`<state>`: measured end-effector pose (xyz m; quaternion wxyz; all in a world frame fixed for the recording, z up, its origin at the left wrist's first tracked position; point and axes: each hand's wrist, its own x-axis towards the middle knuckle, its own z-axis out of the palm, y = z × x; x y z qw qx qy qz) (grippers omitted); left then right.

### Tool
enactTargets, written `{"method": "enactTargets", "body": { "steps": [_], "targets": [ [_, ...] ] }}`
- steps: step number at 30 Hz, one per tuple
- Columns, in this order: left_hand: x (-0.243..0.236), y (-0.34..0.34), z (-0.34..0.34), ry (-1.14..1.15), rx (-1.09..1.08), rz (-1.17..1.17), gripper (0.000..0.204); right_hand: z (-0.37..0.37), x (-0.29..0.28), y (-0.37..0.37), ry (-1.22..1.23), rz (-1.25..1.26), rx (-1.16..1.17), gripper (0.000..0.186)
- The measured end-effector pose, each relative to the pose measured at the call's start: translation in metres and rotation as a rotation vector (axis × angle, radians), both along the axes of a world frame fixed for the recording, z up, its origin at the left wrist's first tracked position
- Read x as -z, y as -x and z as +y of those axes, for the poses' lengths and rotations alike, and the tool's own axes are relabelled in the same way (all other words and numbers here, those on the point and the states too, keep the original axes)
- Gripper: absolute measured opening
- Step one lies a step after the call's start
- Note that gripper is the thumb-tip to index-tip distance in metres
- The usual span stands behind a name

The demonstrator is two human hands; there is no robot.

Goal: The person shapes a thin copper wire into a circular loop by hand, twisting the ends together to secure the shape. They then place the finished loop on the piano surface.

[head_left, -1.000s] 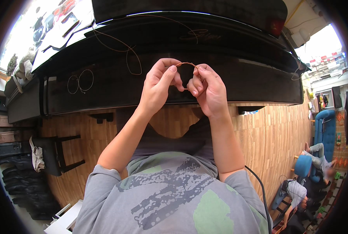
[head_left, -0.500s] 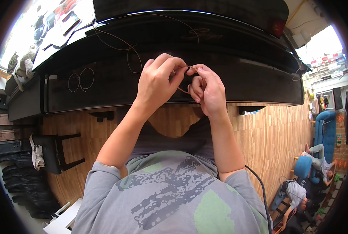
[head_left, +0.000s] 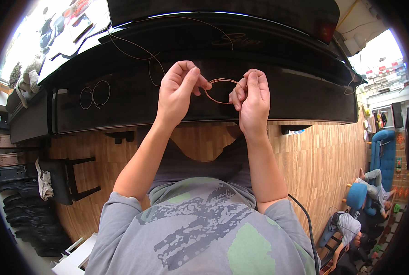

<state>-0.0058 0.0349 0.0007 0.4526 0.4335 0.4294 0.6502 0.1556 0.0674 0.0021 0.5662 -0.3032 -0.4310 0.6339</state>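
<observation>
Between my two hands, in front of the black piano, is a small round coil of thin copper-coloured string (head_left: 220,102). My right hand (head_left: 251,98) has its fingers curled round the coil's right side, with the thumb pointing up. At the coil's left edge, the fingertips of my left hand (head_left: 177,94) are closed in and meet the loop; its thumb is raised, and the exact grip is partly hidden. Further left, another thin string (head_left: 94,95) lies wound in two loops on the piano. A loose, uncoiled string (head_left: 133,42) arcs over the piano behind my left hand.
The black piano (head_left: 135,103) spans the view ahead of me. White papers and a phone (head_left: 81,21) lie at the far left. A dark stool (head_left: 60,181) with a cloth stands on the wooden floor (head_left: 314,160). Two people and a blue sofa (head_left: 382,151) are at the right.
My hands have moved apart from a close fingertip pinch, and the coil now shows as a loop between them. My left hand has turned, with its thumb raised.
</observation>
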Motion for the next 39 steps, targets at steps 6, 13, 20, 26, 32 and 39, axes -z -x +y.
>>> {"method": "enactTargets", "body": {
  "steps": [6, 13, 20, 26, 32, 39],
  "targets": [
    [0.003, 0.0, 0.001, 0.031, -0.005, -0.387, 0.014, -0.002, -0.006, 0.008, 0.014, 0.037, 0.186, 0.021],
    [-0.005, -0.009, -0.002, 0.352, 0.244, -0.384, 0.02, -0.006, -0.003, 0.008, -0.117, 0.037, 0.18, 0.02],
    [-0.001, -0.001, -0.006, 0.244, 0.858, -0.584, 0.015, -0.011, -0.007, 0.009, -0.115, -0.012, 0.091, 0.017],
    [-0.014, -0.008, -0.016, 0.195, 0.667, -0.556, 0.014, -0.006, -0.004, 0.01, -0.073, -0.044, 0.103, 0.017],
    [-0.014, -0.017, -0.016, 0.068, 0.214, 0.059, 0.02, -0.01, -0.003, 0.01, -0.167, -0.092, 0.103, 0.016],
    [-0.009, -0.02, -0.006, 0.099, 0.188, -0.08, 0.02, -0.013, -0.001, 0.004, -0.53, -0.343, 0.053, 0.012]
  ]
}}
